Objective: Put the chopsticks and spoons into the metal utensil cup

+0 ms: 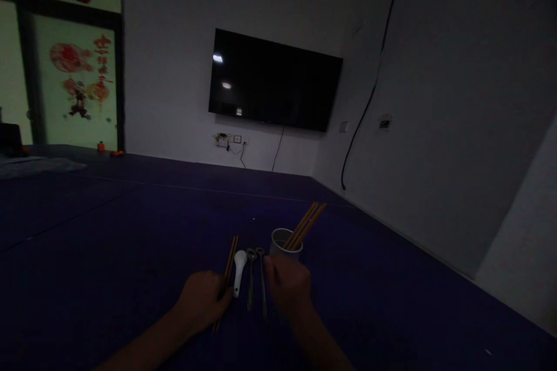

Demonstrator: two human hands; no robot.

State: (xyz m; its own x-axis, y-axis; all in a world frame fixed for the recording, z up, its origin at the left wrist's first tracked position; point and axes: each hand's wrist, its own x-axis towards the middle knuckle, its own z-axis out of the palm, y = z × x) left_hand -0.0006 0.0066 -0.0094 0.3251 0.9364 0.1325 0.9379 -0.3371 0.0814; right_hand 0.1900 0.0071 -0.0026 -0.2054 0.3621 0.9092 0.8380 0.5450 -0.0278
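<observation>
The room is dim. On the dark blue floor mat [130, 232] lie a pair of wooden chopsticks [230, 261], a white ceramic spoon [238, 269] and two metal spoons [256, 275], side by side. My left hand [202, 298] rests on the near end of the lying chopsticks, fingers curled over them. My right hand [287, 284] is closed just in front of a white cup [285, 243], touching or nearly touching its side. Another pair of chopsticks [304, 226] leans out of the cup to the right.
A black wall-mounted TV [274, 81] hangs ahead above a power strip [228, 140]. Glass doors with red paper decorations [80, 78] stand at the left. A black cable [369, 93] runs down the right wall.
</observation>
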